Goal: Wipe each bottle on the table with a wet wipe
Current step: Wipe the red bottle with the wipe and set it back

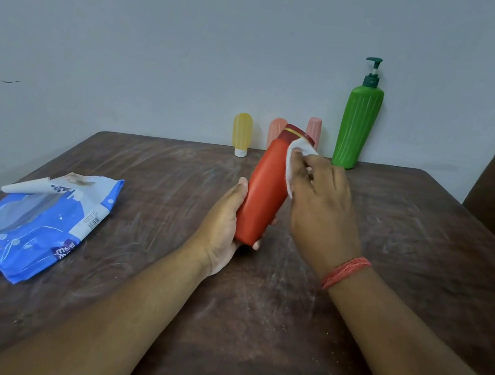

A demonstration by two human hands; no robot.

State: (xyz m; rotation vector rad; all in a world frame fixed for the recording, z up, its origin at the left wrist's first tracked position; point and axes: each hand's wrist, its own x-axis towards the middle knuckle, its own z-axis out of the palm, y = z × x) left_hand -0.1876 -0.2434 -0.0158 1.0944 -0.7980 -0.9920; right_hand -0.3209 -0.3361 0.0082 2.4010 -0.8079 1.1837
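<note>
Wiping the red bottle (264, 190)

My left hand (221, 225) is gripping its base, cap tilting away; right hand (319, 206) fingers are pressing the wet wipe (292, 162) near the cap.

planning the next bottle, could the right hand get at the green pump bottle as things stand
Probably yes. The green pump bottle stands upright at the table's far edge, just beyond the right hand, with bare table between them. But that hand holds the wipe against the red bottle.

Soft, even indoor light, fairly dim, with only faint shadows. The dark brown wooden worktop (351, 304) shows dull sheen. Wide-angle bending at frame edges; slight overall softness.
</note>
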